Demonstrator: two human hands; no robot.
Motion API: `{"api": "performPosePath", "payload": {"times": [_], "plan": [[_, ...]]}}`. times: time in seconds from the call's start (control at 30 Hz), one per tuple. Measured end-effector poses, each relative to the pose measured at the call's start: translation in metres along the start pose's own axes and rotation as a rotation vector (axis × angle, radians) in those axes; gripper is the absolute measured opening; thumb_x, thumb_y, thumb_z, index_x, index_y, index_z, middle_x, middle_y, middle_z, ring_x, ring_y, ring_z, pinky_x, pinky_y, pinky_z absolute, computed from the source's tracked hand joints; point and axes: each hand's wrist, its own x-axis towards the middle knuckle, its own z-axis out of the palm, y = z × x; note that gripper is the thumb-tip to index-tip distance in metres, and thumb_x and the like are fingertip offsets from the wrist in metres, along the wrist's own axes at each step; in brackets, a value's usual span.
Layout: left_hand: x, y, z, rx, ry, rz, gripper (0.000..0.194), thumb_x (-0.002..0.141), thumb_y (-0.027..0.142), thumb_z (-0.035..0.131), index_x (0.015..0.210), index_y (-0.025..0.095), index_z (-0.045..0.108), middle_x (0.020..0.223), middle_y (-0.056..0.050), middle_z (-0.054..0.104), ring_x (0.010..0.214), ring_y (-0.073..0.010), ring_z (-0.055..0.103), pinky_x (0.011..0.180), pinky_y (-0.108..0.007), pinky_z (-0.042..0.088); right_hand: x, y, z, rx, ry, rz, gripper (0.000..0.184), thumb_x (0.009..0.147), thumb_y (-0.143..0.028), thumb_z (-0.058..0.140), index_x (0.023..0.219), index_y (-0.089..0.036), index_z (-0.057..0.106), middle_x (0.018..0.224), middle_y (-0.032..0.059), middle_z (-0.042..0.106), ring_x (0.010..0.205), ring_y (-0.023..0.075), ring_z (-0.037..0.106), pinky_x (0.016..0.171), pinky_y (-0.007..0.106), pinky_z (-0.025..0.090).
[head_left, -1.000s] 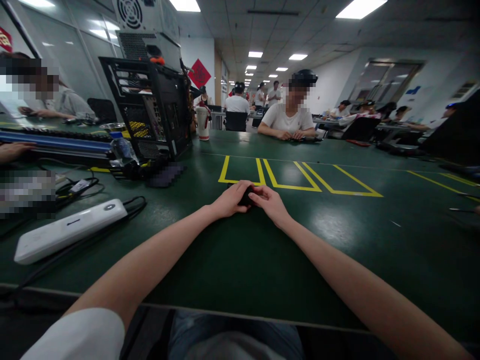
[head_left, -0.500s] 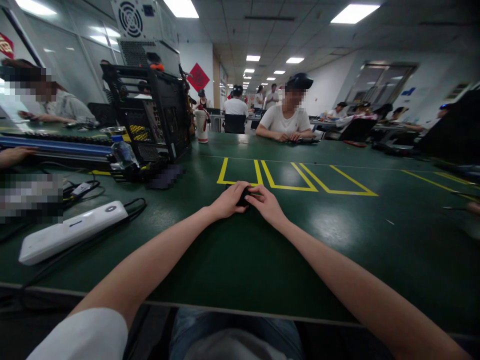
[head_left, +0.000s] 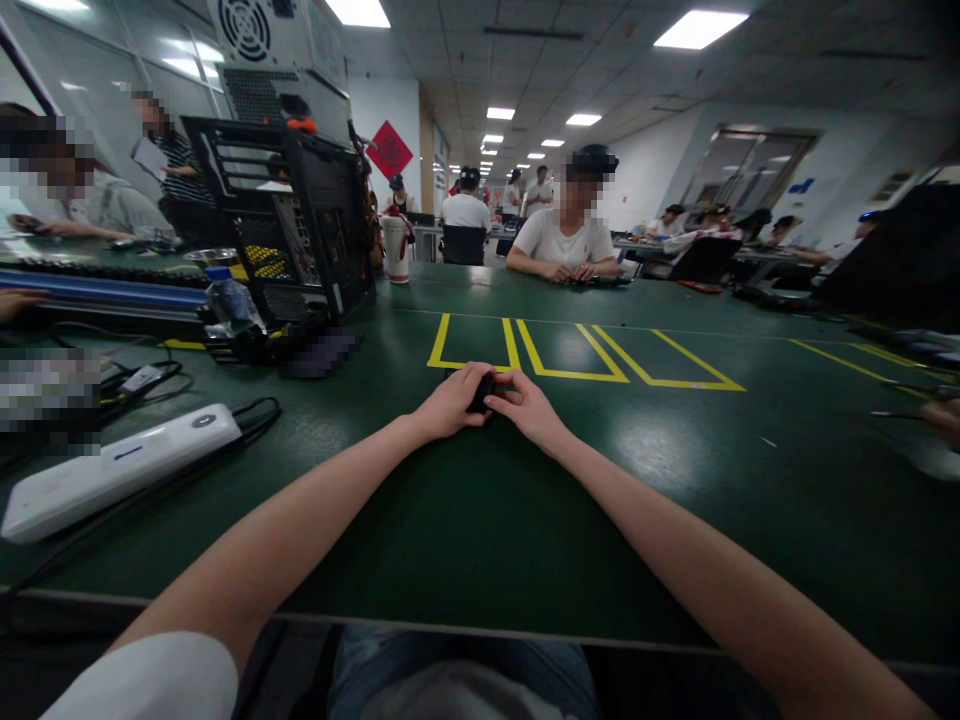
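Both my arms reach forward over the green table (head_left: 465, 530). My left hand (head_left: 451, 402) is closed around a small black object (head_left: 481, 393), its fingers over the top and its thumb along the near side. What kind of object this is cannot be made out, since the fingers cover most of it. At its right side, the thumb and fingers of my right hand (head_left: 531, 410) are pinched against the black object. Just beyond the hands, yellow tape outlines (head_left: 585, 377) mark the tabletop.
On the left lie a white power strip (head_left: 124, 462) with black cables and a clear bottle (head_left: 231, 305). Behind them stands an open black computer case (head_left: 300, 225). A white cup (head_left: 396, 250) is beside it. Across the table sits a person (head_left: 562, 235) in a white shirt.
The view has shifted slightly, so the scene sits further left. My right thumb and fingers have moved a little on the black object; my left hand keeps its hold.
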Motion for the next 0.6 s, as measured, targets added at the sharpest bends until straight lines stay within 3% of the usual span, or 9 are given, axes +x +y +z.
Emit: {"api": "performPosePath", "payload": {"times": [0.13, 0.27, 0.37, 0.5, 0.6], "plan": [[-0.0009, 0.0014, -0.0009, -0.006, 0.006, 0.011, 0.058, 0.065, 0.019, 0.061, 0.116, 0.019, 0.034, 0.113, -0.009, 0.045, 0.103, -0.0241, 0.047, 0.087, -0.041, 0.04, -0.0009, -0.0007, 0.0015, 0.045, -0.005, -0.028, 0.03, 0.064, -0.026, 0.066, 0.088, -0.021, 0.049, 0.095, 0.0001, 0.054, 0.09, 0.0143, 0.057, 0.085, 0.033, 0.046], [-0.0001, 0.001, 0.0002, -0.005, 0.011, 0.003, 0.058, 0.065, 0.019, 0.062, 0.117, 0.019, 0.034, 0.113, -0.01, 0.045, 0.103, -0.0243, 0.047, 0.087, -0.042, 0.04, 0.0019, 0.0003, 0.004, -0.021, 0.094, -0.051, 0.023, 0.068, -0.033, 0.062, 0.084, -0.021, 0.051, 0.087, -0.0001, 0.056, 0.087, 0.0138, 0.056, 0.084, 0.034, 0.046], [0.0005, -0.0012, 0.003, 0.008, 0.019, -0.008, 0.059, 0.065, 0.019, 0.062, 0.116, 0.018, 0.034, 0.112, -0.01, 0.045, 0.103, -0.0247, 0.047, 0.087, -0.042, 0.04, 0.0044, 0.0017, 0.0042, -0.041, 0.118, -0.031, 0.028, 0.068, -0.033, 0.062, 0.091, -0.02, 0.052, 0.09, 0.0018, 0.058, 0.089, 0.0147, 0.055, 0.086, 0.035, 0.044], [0.0003, -0.0032, 0.0048, 0.018, 0.022, 0.002, 0.061, 0.064, 0.018, 0.062, 0.117, 0.019, 0.033, 0.113, -0.01, 0.044, 0.105, -0.0249, 0.046, 0.09, -0.043, 0.038, 0.0058, 0.0029, 0.0015, -0.061, 0.078, 0.068, 0.033, 0.069, -0.035, 0.061, 0.095, -0.016, 0.054, 0.094, 0.0059, 0.059, 0.09, 0.0171, 0.056, 0.087, 0.039, 0.043], [-0.0004, -0.0025, 0.0039, 0.02, 0.019, 0.007, 0.06, 0.064, 0.018, 0.062, 0.117, 0.018, 0.033, 0.113, -0.01, 0.044, 0.104, -0.0245, 0.046, 0.09, -0.042, 0.038, 0.0049, 0.0035, -0.0009, -0.038, 0.024, 0.035, 0.031, 0.066, -0.032, 0.064, 0.091, -0.017, 0.054, 0.093, 0.0044, 0.059, 0.088, 0.0166, 0.057, 0.087, 0.038, 0.043]]}}
